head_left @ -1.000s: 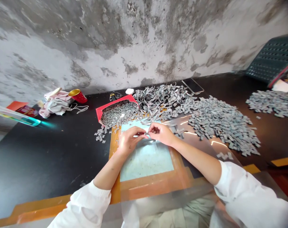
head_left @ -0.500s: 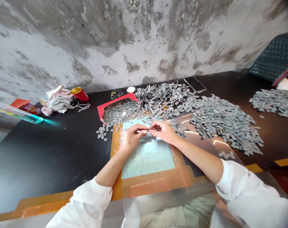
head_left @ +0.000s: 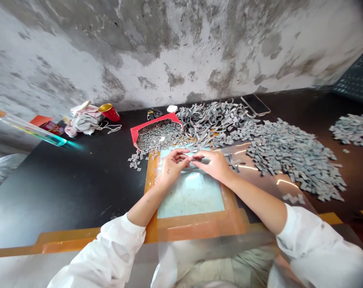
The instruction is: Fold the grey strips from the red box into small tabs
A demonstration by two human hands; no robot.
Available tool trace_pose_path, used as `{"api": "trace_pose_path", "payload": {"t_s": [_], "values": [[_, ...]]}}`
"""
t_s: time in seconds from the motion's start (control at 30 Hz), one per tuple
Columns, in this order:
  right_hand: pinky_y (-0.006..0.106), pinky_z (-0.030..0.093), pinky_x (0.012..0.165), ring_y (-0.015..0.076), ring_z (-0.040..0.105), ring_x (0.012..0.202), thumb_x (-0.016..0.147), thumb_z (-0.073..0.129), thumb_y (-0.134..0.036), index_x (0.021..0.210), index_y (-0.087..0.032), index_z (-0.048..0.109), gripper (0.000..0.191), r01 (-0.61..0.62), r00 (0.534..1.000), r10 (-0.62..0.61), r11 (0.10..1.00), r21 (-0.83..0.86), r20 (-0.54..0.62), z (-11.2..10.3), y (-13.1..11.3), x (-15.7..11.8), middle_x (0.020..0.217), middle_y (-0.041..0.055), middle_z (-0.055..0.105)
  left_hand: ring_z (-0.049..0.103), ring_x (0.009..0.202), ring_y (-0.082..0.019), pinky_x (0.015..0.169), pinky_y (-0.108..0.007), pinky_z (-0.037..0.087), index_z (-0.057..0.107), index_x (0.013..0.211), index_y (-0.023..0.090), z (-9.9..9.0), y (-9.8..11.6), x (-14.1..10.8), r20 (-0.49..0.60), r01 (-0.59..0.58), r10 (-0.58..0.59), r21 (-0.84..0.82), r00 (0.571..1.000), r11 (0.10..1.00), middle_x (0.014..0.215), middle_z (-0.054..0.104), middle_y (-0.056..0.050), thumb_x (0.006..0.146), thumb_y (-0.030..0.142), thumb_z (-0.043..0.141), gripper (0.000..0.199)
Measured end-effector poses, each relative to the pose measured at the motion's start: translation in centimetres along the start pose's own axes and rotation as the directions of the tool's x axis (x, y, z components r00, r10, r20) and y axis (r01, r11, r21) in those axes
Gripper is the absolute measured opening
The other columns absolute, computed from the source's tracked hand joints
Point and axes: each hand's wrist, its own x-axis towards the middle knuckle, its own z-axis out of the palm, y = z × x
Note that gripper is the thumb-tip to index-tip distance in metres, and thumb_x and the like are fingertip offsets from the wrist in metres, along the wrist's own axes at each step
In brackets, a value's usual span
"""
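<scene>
Above the light blue work sheet, my left hand and my right hand meet fingertip to fingertip. Each has thumb and forefinger pinched together; whatever they hold is tiny and mostly hidden, perhaps a small dark piece. Just beyond my left hand, a red open box lies on its side with many small grey metal-like pieces spilling out. Behind my hands lies a heap of grey curled strips. To the right of them spreads a large pile of short grey pieces.
A phone lies by the wall. On the left are a red cup, a crumpled cloth and a clear tube lamp. Another grey pile sits far right, near a dark perforated crate. Orange tape borders the sheet.
The view has shifted, so most things on the table appear further right and slightly higher. My fingers have loosened a little and lifted apart at the knuckles, with the tips still together.
</scene>
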Motion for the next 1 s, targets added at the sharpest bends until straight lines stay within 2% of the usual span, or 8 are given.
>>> {"api": "trace_pose_path", "payload": {"t_s": [0.13, 0.37, 0.47, 0.63, 0.77, 0.87, 1.0], "values": [[0.031, 0.052, 0.081, 0.0177, 0.068, 0.084, 0.079, 0.067, -0.027, 0.097, -0.023, 0.071, 0.018, 0.051, 0.999, -0.051, 0.996, -0.068, -0.007, -0.1, 0.0, 0.0, 0.094, 0.0037, 0.074, 0.06, 0.057, -0.01, 0.058, -0.024, 0.051, 0.06, 0.096, 0.015, -0.1, -0.1, 0.1, -0.004, 0.041, -0.041, -0.041, 0.999, 0.998, 0.07, 0.065, 0.0, 0.068, 0.036, 0.078, 0.039], [0.031, 0.052, 0.085, 0.0176, 0.068, 0.089, 0.08, 0.068, -0.028, 0.095, -0.025, 0.074, 0.016, 0.046, 0.997, -0.048, 0.998, -0.035, -0.068, -0.3, -0.2, 0.1, 0.096, 0.0029, 0.073, 0.06, 0.058, -0.01, 0.06, -0.024, 0.052, 0.063, 0.094, 0.016, -1.0, -0.6, 0.5, -0.026, 0.071, -0.076, -0.135, 0.997, 0.988, 0.07, 0.065, 0.0, 0.067, 0.038, 0.079, 0.038], [0.03, 0.052, 0.083, 0.0175, 0.068, 0.088, 0.08, 0.069, -0.029, 0.094, -0.024, 0.075, 0.016, 0.032, 0.997, -0.033, 0.999, -0.018, -0.071, -0.3, -0.2, 0.2, 0.095, 0.0034, 0.074, 0.064, 0.068, -0.013, 0.065, -0.027, 0.053, 0.067, 0.094, 0.017, -1.3, -0.9, 0.5, 0.059, 0.088, -0.08, -0.159, 0.995, 0.983, 0.077, 0.067, -0.003, 0.071, 0.041, 0.076, 0.034], [0.031, 0.051, 0.084, 0.0179, 0.067, 0.09, 0.083, 0.065, -0.031, 0.097, -0.026, 0.075, 0.017, 0.098, 0.995, -0.097, 0.994, -0.051, 0.022, -0.3, -0.2, 0.2, 0.092, 0.0033, 0.073, 0.058, 0.065, -0.011, 0.063, -0.025, 0.049, 0.07, 0.082, 0.017, -1.2, -1.0, 0.4, 0.147, -0.018, 0.027, -0.064, 0.989, 0.998, 0.079, 0.067, -0.003, 0.073, 0.035, 0.075, 0.021], [0.033, 0.05, 0.087, 0.0187, 0.066, 0.092, 0.084, 0.065, -0.03, 0.097, -0.027, 0.075, 0.017, 0.136, 0.991, -0.134, 0.986, -0.098, 0.026, -0.4, 0.0, 0.2, 0.093, 0.0038, 0.073, 0.057, 0.07, -0.011, 0.064, -0.024, 0.049, 0.069, 0.08, 0.018, -1.4, -0.4, 0.6, 0.226, -0.051, 0.061, -0.05, 0.972, 0.997, 0.089, 0.062, -0.003, 0.075, 0.034, 0.073, 0.017], [0.033, 0.051, 0.087, 0.0183, 0.066, 0.093, 0.082, 0.067, -0.027, 0.097, -0.026, 0.075, 0.017, 0.112, 0.994, -0.112, 0.992, -0.054, -0.009, -0.3, 0.5, 0.2, 0.096, 0.0044, 0.073, 0.06, 0.076, -0.013, 0.069, -0.026, 0.052, 0.068, 0.077, 0.016, -1.8, 0.1, 0.6, 0.267, 0.023, -0.023, 0.001, 0.963, 1.0, 0.093, 0.063, -0.005, 0.074, 0.034, 0.074, 0.019], [0.03, 0.052, 0.084, 0.0161, 0.067, 0.09, 0.08, 0.069, -0.023, 0.095, -0.026, 0.075, 0.017, 0.11, 0.994, -0.11, 0.994, 0.029, -0.005, -0.1, 1.1, 0.2, 0.098, 0.0038, 0.072, 0.065, 0.069, -0.015, 0.066, -0.026, 0.054, 0.068, 0.08, 0.014, -2.0, 0.5, 0.4, 0.217, 0.197, -0.217, 0.11, 0.952, 0.974, 0.075, 0.068, -0.005, 0.07, 0.036, 0.077, 0.026]]}}
